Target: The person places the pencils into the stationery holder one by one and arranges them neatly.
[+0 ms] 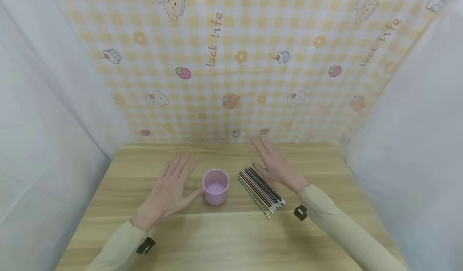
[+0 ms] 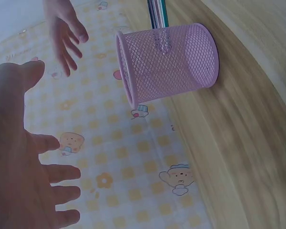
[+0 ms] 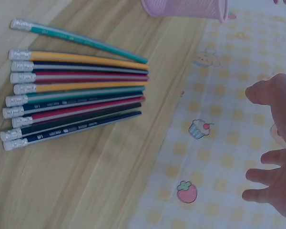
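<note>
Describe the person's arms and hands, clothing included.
The left sleeve and right sleeve are long, plain and pale beige. Small, black and blocky, a left device and right device sit near the wrists. The left hand and right hand wear no gloves.

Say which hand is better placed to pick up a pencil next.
Probably the right hand: it is open and empty, close beside the eraser-tipped pencils. The left hand, also empty, is across the pink mesh cup from them, so it would have to reach past the cup.
</note>
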`<act>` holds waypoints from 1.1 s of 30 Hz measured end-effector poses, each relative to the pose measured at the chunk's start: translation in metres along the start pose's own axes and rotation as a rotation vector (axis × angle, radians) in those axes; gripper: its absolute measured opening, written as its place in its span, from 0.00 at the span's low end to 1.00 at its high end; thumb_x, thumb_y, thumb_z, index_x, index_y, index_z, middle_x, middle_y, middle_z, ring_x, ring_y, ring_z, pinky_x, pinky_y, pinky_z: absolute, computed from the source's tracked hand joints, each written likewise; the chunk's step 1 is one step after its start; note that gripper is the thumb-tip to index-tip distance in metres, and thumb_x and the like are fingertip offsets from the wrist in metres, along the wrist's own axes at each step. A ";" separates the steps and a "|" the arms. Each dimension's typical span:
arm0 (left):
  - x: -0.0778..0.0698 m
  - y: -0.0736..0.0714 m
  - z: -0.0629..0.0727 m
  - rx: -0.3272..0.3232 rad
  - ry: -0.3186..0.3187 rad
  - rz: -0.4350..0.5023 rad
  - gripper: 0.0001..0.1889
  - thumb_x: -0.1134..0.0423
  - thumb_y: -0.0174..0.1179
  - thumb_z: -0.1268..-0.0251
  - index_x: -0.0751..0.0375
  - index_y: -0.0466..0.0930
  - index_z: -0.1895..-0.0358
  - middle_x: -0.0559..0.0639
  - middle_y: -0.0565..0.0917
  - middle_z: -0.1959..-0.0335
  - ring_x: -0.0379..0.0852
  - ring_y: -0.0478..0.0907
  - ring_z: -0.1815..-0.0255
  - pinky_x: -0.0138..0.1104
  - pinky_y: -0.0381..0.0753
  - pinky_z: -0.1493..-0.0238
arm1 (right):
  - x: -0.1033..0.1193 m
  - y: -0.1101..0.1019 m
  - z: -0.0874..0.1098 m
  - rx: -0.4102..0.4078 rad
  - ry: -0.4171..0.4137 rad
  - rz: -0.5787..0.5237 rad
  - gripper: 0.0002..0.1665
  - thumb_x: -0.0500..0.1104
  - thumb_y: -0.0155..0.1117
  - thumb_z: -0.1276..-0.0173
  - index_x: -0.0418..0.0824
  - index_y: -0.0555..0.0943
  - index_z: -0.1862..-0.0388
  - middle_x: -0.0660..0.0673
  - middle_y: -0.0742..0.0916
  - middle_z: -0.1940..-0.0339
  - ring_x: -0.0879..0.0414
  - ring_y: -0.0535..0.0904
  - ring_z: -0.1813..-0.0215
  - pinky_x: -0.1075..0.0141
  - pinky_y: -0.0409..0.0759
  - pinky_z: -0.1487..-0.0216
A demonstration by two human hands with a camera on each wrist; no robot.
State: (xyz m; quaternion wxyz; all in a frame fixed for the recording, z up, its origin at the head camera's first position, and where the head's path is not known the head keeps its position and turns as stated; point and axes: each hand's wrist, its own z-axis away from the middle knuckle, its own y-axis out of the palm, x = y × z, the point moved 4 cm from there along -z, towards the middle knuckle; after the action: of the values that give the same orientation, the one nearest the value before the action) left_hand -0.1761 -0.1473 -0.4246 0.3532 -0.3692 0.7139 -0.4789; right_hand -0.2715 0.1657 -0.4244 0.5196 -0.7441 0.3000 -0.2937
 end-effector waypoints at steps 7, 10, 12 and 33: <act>0.005 0.013 -0.007 -0.021 -0.024 0.094 0.51 0.34 0.62 0.37 0.63 0.54 0.20 0.66 0.59 0.21 0.69 0.56 0.21 0.64 0.54 0.21 | -0.018 0.014 -0.012 -0.070 -0.057 -0.041 0.48 0.41 0.73 0.35 0.28 0.59 0.24 0.23 0.71 0.29 0.29 0.73 0.32 0.40 0.75 0.30; 0.009 0.023 -0.009 -0.040 -0.040 0.160 0.52 0.35 0.65 0.40 0.62 0.54 0.20 0.67 0.61 0.22 0.70 0.57 0.21 0.64 0.56 0.22 | -0.026 0.022 -0.013 -0.059 -0.027 -0.077 0.49 0.41 0.72 0.35 0.27 0.58 0.23 0.24 0.71 0.28 0.30 0.73 0.31 0.42 0.75 0.30; 0.012 0.032 -0.010 -0.045 -0.063 0.223 0.53 0.36 0.68 0.41 0.60 0.54 0.20 0.65 0.62 0.22 0.68 0.58 0.22 0.64 0.58 0.23 | -0.030 0.027 -0.013 -0.050 -0.002 -0.103 0.49 0.41 0.71 0.34 0.28 0.56 0.22 0.24 0.73 0.30 0.31 0.75 0.34 0.43 0.79 0.34; 0.002 0.102 -0.006 -0.070 -0.263 0.729 0.50 0.45 0.72 0.40 0.62 0.55 0.21 0.64 0.64 0.22 0.67 0.62 0.23 0.66 0.62 0.27 | -0.043 0.091 0.004 0.202 0.266 -0.276 0.34 0.35 0.65 0.30 0.27 0.67 0.28 0.26 0.75 0.33 0.36 0.79 0.40 0.47 0.83 0.38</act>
State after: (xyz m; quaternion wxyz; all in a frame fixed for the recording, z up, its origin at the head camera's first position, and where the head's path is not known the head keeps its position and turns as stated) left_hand -0.2014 -0.1189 -0.5197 0.5758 -0.1614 0.7627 -0.2462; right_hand -0.3096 0.1748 -0.5170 0.5022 -0.6771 0.2303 -0.4861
